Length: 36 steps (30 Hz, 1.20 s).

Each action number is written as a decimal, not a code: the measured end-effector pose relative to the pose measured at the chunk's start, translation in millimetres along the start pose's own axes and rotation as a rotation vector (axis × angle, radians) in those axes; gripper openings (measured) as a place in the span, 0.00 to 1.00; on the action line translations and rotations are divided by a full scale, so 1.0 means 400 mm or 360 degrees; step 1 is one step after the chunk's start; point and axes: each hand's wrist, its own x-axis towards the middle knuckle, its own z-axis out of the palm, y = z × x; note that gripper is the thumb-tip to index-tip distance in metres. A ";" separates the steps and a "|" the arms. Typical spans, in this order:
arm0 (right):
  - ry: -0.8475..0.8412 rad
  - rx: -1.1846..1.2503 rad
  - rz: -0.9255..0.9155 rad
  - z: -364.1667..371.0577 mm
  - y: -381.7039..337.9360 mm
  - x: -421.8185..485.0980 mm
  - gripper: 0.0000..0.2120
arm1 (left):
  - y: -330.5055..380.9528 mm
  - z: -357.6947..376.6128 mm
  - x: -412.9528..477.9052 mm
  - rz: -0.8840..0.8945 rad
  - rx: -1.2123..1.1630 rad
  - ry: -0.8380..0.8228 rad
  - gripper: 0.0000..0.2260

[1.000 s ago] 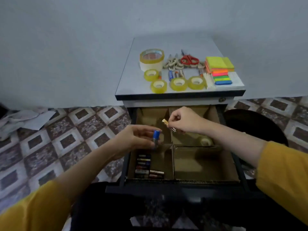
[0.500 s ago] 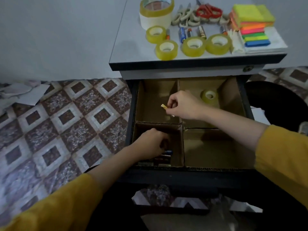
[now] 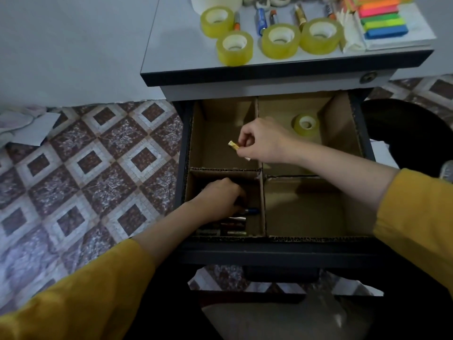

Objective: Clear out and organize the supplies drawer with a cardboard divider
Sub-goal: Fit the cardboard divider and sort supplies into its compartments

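Head view, looking down into the open drawer [image 3: 269, 251], which is fitted with a cardboard divider [image 3: 261, 168] that splits it into four cells. The right hand [image 3: 262, 141] hovers over the divider's far-left cell and pinches a gold-cased battery [image 3: 233, 145] between thumb and curled fingers, with the gold end sticking out to the left. The left hand [image 3: 220, 200] is sunk knuckles-up in the divider's near-left cell, its fingers curled down out of sight. A blue battery [image 3: 252, 211] shows at the fingertips, but whether they grip it cannot be told. Below that hand, at the near wall of the same cell, lies a row of batteries [image 3: 232, 227] side by side. A single roll of clear tape [image 3: 306, 123] sits in the divider's far-right cell; the near-right cell shows only bare cardboard. Beyond the divider, on the cabinet top [image 3: 171, 57], wait more tape rolls [image 3: 234, 47], loose batteries [image 3: 261, 20] and coloured sticky notes [image 3: 382, 23]. A battery of this kind is judged small, rigid, smooth-skinned and dense for its size. It will roll if dropped flat, so a two-finger pinch across the mid-barrel, as seen here, suits it best. It is best laid parallel to the row so that it nests rather than rolls. The divider's walls look thin and unfixed, so a knock from a wrist could shift them.
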 end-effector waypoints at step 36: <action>-0.0015 0.0015 -0.0030 0.000 0.011 0.013 0.06 | 0.012 0.014 0.002 0.0429 0.0205 -0.0349 0.13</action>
